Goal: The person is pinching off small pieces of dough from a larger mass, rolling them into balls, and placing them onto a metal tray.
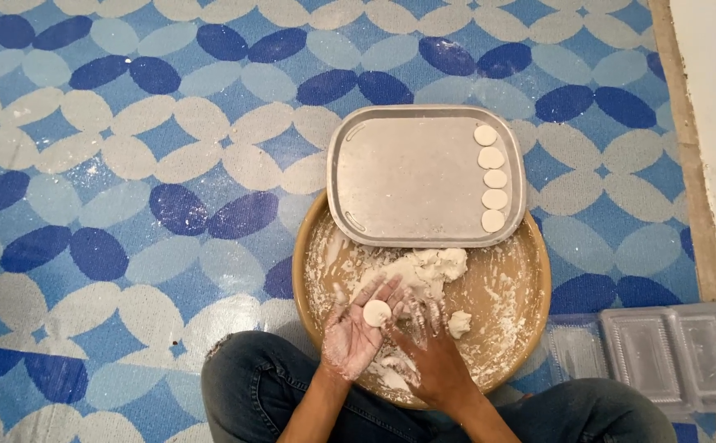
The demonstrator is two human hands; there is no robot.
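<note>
Resting palm-up and open over the round bowl [530, 271], the left hand [356, 328] carries a flat dough disc [376, 312], the right hand [432, 353] beside it spread open, palm down, near the dough lump [432, 267] and metal tray [411, 176].

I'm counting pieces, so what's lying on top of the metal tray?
Five flat dough discs lie in a column along the right side of the metal tray. The tray's near edge covers part of the round bowl beneath.

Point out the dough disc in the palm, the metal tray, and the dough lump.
Dough disc [376, 312], head view, its flat centre.
Metal tray [411, 184], head view, bare floured bottom.
Dough lump [432, 267], head view, its top.
</note>
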